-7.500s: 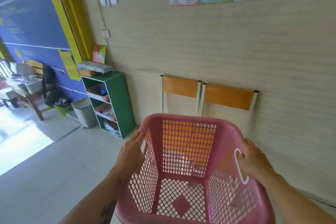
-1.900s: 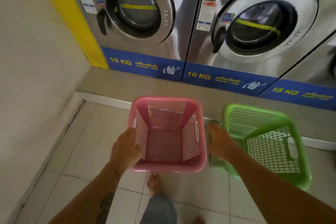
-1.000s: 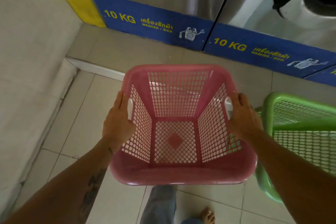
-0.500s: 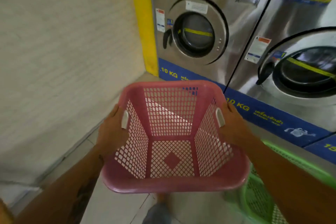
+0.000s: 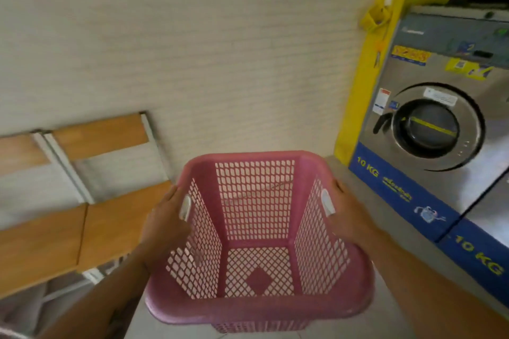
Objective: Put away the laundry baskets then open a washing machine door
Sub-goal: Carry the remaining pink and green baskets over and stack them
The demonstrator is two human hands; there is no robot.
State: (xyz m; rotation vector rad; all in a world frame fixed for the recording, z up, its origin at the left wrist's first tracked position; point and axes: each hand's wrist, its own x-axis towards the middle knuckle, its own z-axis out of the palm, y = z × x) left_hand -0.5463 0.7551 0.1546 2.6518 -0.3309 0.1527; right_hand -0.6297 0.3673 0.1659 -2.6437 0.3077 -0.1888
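An empty pink laundry basket [image 5: 256, 308] with mesh walls is held up in front of me, its open top toward the camera. My left hand [image 5: 165, 220] grips its left side at the handle slot. My right hand [image 5: 348, 215] grips the right side the same way. A steel washing machine [image 5: 440, 129] with a shut round door and a blue "10 KG" band stands at the right. The green basket is out of view.
Two wooden chairs [image 5: 82, 217] with white metal frames stand against the beige wall at the left. A yellow pillar [image 5: 366, 77] separates the wall from the washing machines. A second machine's blue base [image 5: 479, 256] runs along the lower right.
My view has swung left while both hands keep holding the pink basket. The washing machines have slid to the right edge, the chairs have come into view, and the green basket has dropped out of sight.
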